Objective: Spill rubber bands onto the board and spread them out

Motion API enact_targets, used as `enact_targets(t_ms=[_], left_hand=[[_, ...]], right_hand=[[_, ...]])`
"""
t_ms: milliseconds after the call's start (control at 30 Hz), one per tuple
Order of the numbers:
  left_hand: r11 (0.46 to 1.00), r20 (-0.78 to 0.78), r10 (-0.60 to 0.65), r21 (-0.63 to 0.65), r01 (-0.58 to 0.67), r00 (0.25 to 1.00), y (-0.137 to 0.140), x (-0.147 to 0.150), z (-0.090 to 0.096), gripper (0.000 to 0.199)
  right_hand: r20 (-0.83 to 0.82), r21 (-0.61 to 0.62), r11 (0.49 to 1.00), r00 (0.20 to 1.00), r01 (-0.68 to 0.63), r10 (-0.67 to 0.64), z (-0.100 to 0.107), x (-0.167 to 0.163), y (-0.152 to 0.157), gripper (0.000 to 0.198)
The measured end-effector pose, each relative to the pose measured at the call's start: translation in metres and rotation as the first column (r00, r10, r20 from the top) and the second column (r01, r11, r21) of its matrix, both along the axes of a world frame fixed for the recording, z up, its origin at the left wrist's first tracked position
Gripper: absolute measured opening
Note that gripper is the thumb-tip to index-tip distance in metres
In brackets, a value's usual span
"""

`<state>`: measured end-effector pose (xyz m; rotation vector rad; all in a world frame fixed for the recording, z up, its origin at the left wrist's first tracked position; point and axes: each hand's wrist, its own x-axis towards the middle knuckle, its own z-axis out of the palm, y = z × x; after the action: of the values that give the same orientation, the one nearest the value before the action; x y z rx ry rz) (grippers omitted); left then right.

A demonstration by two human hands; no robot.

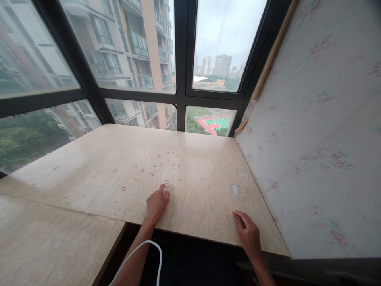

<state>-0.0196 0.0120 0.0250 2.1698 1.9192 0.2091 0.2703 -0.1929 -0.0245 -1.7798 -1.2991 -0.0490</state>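
Several small thin rings (151, 174) lie scattered over the pale, marble-patterned tabletop (205, 159). Most look greyish or dark. One reddish ring (170, 185) lies between two others, just beyond the fingertips of my left hand (157, 203). This hand rests low at the table, its index finger and thumb a little apart, with nothing visible between them. My right hand (248, 232) is over the near right part of the table, thumb and fingertips pinched together. Whatever may be in that pinch is too small to make out.
Two clear plastic pieces (235, 190) lie at the right, close to the floral-papered wall (309, 159). Dark-framed windows (181, 95) border the far and left sides. A white cable (157, 248) loops over my left forearm. A lower-left table section (53, 234) adjoins this one.
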Motion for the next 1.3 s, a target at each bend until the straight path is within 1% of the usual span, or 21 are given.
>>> enact_targets(t_ms=[67, 200, 267, 333, 400, 433, 500, 600, 700, 800, 933, 1067, 1100, 1167, 1233, 1300], left_hand=[[0.999, -0.003, 0.017, -0.035, -0.017, 1.0, 0.007, -0.002, 0.001, 0.046], [0.999, 0.057, 0.027, -0.04, -0.025, 0.998, 0.02, -0.005, -0.001, 0.046], [0.999, 0.112, 0.0, -0.037, 0.004, 0.994, 0.026, -0.006, -0.002, 0.042], [0.997, 0.173, -0.052, -0.041, 0.06, 0.984, 0.031, -0.005, -0.001, 0.036], [0.993, 0.198, -0.09, -0.052, 0.102, 0.976, 0.036, -0.004, 0.0, 0.033], [0.993, 0.184, -0.088, -0.056, 0.1, 0.979, 0.038, -0.004, 0.001, 0.033], [0.998, 0.122, -0.042, -0.044, 0.047, 0.992, 0.043, -0.004, 0.004, 0.038], [0.999, 0.084, 0.034, 0.021, -0.036, 0.996, 0.047, -0.008, 0.01, 0.049], [0.998, 0.143, 0.03, 0.045, -0.037, 0.989, 0.045, -0.011, 0.018, 0.045], [1.0, 0.211, -0.002, 0.016, -0.001, 0.977, 0.036, -0.009, 0.021, 0.041], [0.996, 0.293, -0.077, -0.023, 0.087, 0.953, 0.021, -0.001, 0.012, 0.038], [0.985, 0.31, -0.133, -0.063, 0.159, 0.941, 0.015, 0.005, 0.001, 0.031], [0.986, 0.303, -0.13, -0.065, 0.157, 0.944, 0.015, 0.005, -0.001, 0.03], [0.992, 0.262, -0.096, -0.052, 0.113, 0.96, 0.017, 0.002, -0.003, 0.031], [0.998, 0.216, -0.05, -0.023, 0.056, 0.975, 0.017, -0.001, -0.005, 0.035], [1.0, 0.202, -0.031, 0.0, 0.032, 0.979, 0.017, -0.005, -0.006, 0.04]], right_hand=[[-0.007, 0.002, 1.0, 1.0, 0.005, -0.005, 0.0, 0.0, 0.0, 0.026], [0.001, 0.004, 1.0, 1.0, 0.009, -0.009, -0.001, 0.0, 0.0, 0.026], [0.012, 0.001, 1.0, 1.0, 0.005, -0.005, -0.002, 0.0, -0.001, 0.026], [0.017, -0.004, 1.0, 1.0, 0.002, -0.002, -0.003, 0.0, -0.001, 0.026], [0.019, -0.003, 1.0, 1.0, 0.0, 0.0, -0.003, 0.0, -0.001, 0.026], [0.021, 0.0, 1.0, 1.0, 0.001, -0.001, -0.003, 0.0, -0.001, 0.026], [0.023, 0.005, 1.0, 1.0, -0.003, 0.003, -0.002, 0.0, -0.002, 0.025], [0.02, 0.003, 1.0, 1.0, -0.012, 0.012, 0.001, -0.001, -0.002, 0.025], [0.022, 0.003, 1.0, 1.0, -0.01, 0.009, 0.002, -0.001, -0.002, 0.026], [0.022, 0.009, 1.0, 1.0, -0.005, 0.005, 0.001, -0.002, -0.001, 0.025], [0.023, -0.002, 1.0, 1.0, -0.016, 0.016, 0.0, -0.001, -0.002, 0.024], [0.029, -0.01, 1.0, 0.999, -0.013, 0.013, -0.001, 0.0, -0.002, 0.025], [0.03, -0.011, 1.0, 1.0, -0.011, 0.011, -0.001, 0.0, -0.002, 0.025], [0.03, -0.011, 1.0, 1.0, -0.008, 0.008, -0.001, 0.0, -0.002, 0.025], [0.032, -0.009, 1.0, 0.999, -0.008, 0.009, -0.001, 0.0, -0.002, 0.024], [0.037, -0.01, 1.0, 0.999, -0.01, 0.01, -0.001, 0.0, -0.002, 0.024]])
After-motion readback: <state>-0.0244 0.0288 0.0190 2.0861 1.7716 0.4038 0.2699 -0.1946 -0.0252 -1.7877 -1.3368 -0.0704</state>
